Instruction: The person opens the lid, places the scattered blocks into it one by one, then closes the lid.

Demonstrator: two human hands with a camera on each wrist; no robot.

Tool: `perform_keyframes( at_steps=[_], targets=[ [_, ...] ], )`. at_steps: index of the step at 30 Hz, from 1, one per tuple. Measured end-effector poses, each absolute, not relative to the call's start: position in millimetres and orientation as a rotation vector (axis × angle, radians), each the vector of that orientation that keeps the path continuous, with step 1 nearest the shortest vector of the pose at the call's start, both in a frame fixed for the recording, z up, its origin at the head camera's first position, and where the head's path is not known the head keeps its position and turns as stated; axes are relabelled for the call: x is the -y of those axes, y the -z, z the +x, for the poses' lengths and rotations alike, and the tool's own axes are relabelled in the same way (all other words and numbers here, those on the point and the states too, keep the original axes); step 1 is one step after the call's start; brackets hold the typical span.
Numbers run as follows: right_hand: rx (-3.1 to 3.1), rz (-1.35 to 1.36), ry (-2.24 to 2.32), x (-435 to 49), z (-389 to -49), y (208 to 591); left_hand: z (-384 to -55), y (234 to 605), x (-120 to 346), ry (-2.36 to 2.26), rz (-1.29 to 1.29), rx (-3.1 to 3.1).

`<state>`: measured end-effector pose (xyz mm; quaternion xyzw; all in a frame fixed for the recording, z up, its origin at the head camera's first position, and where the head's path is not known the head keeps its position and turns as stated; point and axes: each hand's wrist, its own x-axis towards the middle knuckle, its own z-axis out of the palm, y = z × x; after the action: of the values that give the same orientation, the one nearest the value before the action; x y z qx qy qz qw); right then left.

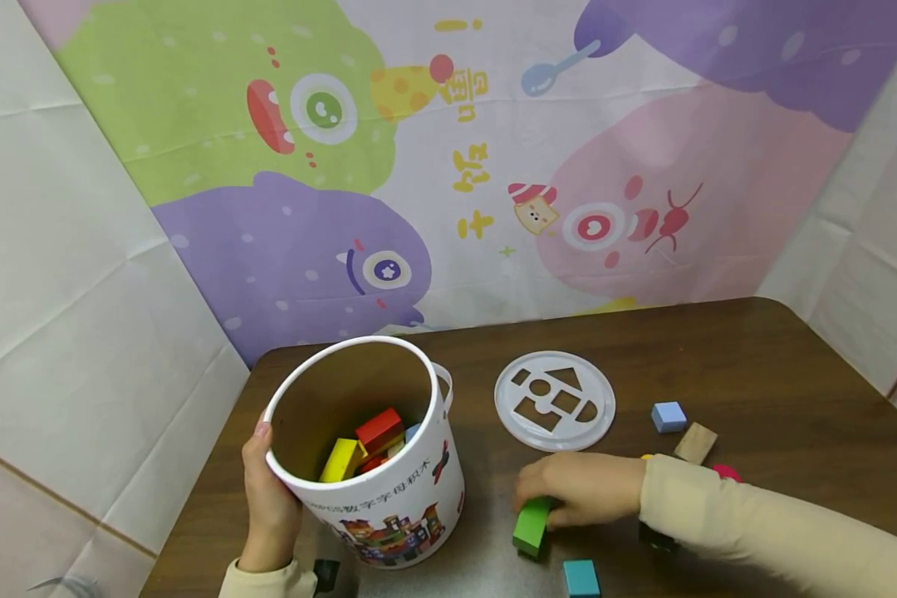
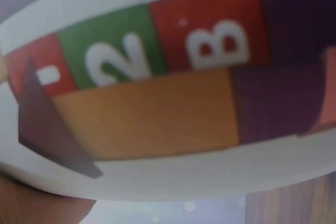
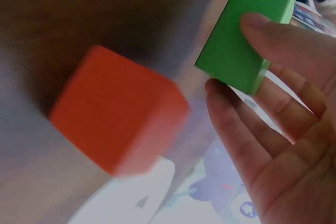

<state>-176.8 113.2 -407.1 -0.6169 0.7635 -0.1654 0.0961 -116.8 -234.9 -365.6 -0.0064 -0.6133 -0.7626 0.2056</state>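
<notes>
My left hand [image 1: 272, 507] holds the left side of a white bucket [image 1: 407, 515], with the thumb at its rim. Yellow [image 1: 341, 461] and red [image 1: 379, 429] blocks lie inside the tilted bucket. Printed letters and blocks on the bucket wall [image 2: 147, 119] fill the left wrist view. Right of the bucket, my right hand [image 1: 583, 488] pinches a green block [image 1: 531, 529] between thumb and fingers. The right wrist view shows that green block [image 3: 244, 30] beside a blurred orange-red block [image 3: 115, 114]. A teal block [image 1: 581, 577] lies near the right hand, towards the front edge.
A white lid [image 1: 589, 389] with shaped cut-outs lies behind the right hand. Farther right are a light blue block [image 1: 669, 417], a wooden block [image 1: 695, 443] and a pinkish-red piece [image 1: 727, 473], partly behind the sleeve. A patterned cloth [image 1: 478, 282] hangs behind the table.
</notes>
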Motion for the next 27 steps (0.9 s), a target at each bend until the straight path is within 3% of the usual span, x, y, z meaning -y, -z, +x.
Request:
perform_keyframes(
  at_steps=[27],
  targets=[
    [-2.431,-1.712,0.927,-102,-207,267,-123,378,242,2.145,-0.106,1.687]
  ],
)
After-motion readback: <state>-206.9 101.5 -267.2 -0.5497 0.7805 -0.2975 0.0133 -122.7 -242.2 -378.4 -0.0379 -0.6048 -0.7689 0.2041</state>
